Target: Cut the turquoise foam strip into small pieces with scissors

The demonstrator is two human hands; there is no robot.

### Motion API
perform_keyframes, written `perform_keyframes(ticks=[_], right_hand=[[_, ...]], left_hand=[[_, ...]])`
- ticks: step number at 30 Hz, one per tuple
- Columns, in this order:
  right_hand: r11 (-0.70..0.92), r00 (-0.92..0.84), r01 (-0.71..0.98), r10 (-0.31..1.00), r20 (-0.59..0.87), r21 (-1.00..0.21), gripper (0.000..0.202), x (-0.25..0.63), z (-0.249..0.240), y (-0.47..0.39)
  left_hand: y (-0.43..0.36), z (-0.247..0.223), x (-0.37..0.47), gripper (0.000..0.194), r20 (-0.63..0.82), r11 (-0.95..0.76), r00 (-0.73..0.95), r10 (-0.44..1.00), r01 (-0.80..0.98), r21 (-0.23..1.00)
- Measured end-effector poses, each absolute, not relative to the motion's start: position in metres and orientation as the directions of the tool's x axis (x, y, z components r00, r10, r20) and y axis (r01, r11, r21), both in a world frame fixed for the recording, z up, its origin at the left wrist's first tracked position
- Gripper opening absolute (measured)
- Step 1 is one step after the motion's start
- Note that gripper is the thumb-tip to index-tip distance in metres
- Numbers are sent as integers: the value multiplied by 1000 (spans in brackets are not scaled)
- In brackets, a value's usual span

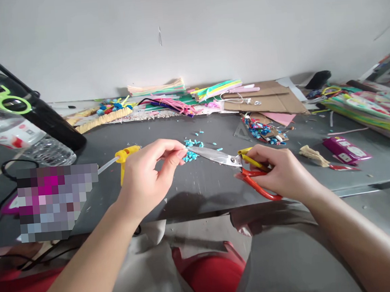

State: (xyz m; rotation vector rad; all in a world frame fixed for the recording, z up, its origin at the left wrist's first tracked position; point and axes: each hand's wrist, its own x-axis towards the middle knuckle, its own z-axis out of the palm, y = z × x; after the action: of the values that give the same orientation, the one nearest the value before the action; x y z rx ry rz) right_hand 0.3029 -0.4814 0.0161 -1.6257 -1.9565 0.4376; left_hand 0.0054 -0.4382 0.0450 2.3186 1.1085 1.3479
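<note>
My right hand [279, 168] grips the scissors [216, 155], which have one yellow and one red handle; the blades point left. Thumb and fingers of my left hand [162, 164] are pinched together at the blade tips. Whatever lies in that pinch is too small or hidden to name. Beneath and behind the tips, a small pile of short blue pieces [192, 155] lies on the grey table [205, 190], with a few scattered around. Just left of my left hand, a yellow glue gun [125, 156] with a clear stick in its back is partly covered by the hand.
A plastic bottle [28, 136] and a black cylinder [54, 121] lean at the left. Bundles of coloured pipe cleaners [217, 90] and cardboard [265, 97] line the wall. At the right are a purple packet [347, 149], a beige scrap [313, 155] and more bundled strips [368, 114].
</note>
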Motion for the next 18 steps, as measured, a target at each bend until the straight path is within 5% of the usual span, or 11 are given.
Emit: perform_keyframes(ticks=[18], right_hand=[[209, -117, 796, 974, 193, -568, 32, 303, 11, -479]], left_hand=[[-438, 43, 6, 4, 642, -688, 282, 713, 460, 562]])
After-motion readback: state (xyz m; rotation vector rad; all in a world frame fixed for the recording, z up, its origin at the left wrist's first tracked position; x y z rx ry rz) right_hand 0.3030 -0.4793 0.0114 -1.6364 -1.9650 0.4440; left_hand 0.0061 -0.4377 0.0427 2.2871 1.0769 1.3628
